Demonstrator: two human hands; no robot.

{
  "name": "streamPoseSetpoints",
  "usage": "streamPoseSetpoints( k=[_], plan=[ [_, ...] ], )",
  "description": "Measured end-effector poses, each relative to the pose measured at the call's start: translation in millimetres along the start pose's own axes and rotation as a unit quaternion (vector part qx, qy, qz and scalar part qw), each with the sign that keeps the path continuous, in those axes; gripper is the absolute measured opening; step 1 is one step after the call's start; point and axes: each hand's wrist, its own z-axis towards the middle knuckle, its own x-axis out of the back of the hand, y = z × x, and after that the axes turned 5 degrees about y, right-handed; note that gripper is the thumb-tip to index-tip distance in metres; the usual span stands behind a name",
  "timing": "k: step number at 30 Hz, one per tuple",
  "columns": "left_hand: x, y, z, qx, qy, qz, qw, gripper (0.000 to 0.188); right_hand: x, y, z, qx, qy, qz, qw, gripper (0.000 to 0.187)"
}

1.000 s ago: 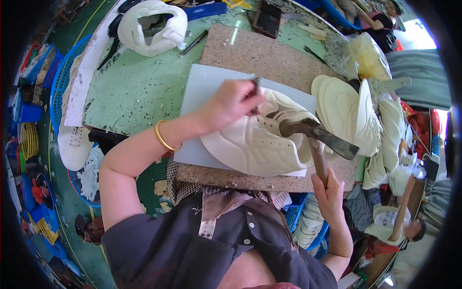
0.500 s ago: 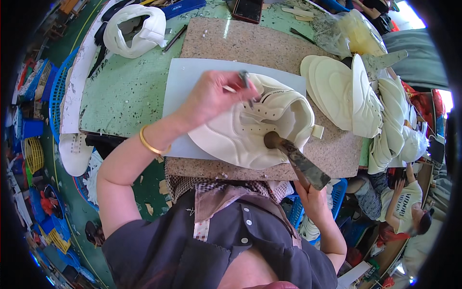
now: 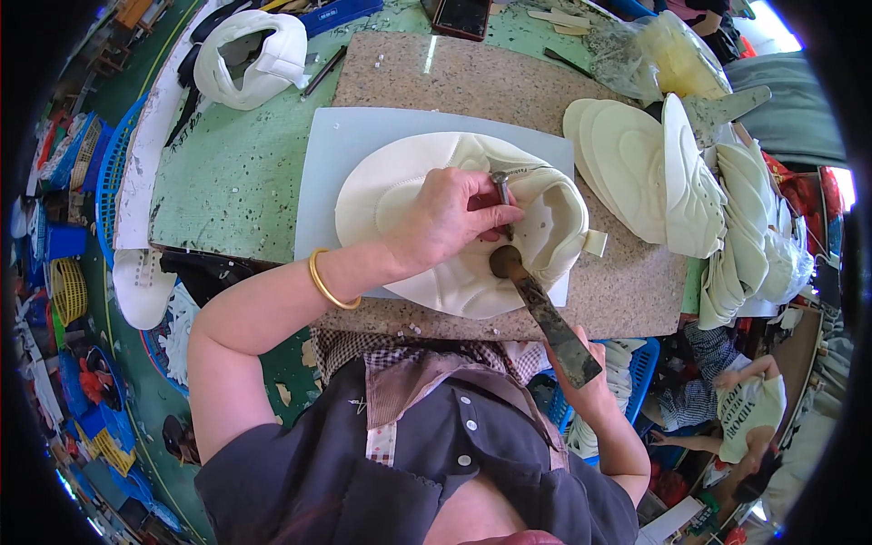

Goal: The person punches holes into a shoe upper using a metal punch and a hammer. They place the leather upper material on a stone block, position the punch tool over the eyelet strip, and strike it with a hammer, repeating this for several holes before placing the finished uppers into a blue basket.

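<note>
A cream shoe upper lies spread on a pale grey board, its collar facing right. In my left hand is a small metal punch, pinched upright between thumb and fingers over the lacing area; its lower tip is close to the upper's surface. My right hand grips a hammer with a dark, worn body. The hammer's rounded end rests over the upper, just below the punch and apart from the punch's top. Part of my right fingers is hidden behind the hammer.
A speckled stone slab lies under the board on the green worktable. Stacked cream uppers stand at the right, a white formed upper at the far left. A blue basket is beside me; another person sits at right.
My left hand has come down and toward the right, bringing the punch to the lacing area. The hammer has shifted slightly left and nearer me. The board and upper have slid a little left.
</note>
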Motion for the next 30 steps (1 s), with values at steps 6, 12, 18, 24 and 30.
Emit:
streamPoseSetpoints(
  k=[6, 12, 18, 24, 30],
  plan=[
    [-1.7, -7.9, -5.2, -0.248, 0.033, 0.211, 0.945, 0.013, 76.2, -28.8, -2.6, 0.019, 0.273, -0.058, 0.960, 0.006],
    [-9.0, 5.4, -1.9, -0.356, 0.003, 0.253, 0.900, 0.015, 95.5, -35.0, -12.3, 0.113, 0.296, 0.196, 0.928, 0.016],
    [10.1, -2.0, 1.5, -0.019, -0.041, 0.093, 0.995, 0.016, 40.3, -32.8, 7.1, -0.088, 0.061, 0.102, 0.989, 0.021],
    [14.4, 1.3, -3.0, 0.013, -0.041, -0.007, 0.999, 0.014, 39.9, -41.9, 5.8, -0.092, 0.076, 0.086, 0.989, 0.021],
    [9.3, -4.6, -7.7, -0.101, -0.034, 0.092, 0.990, 0.014, 51.5, -28.0, -2.3, -0.059, 0.155, 0.044, 0.985, 0.016]
  ],
)
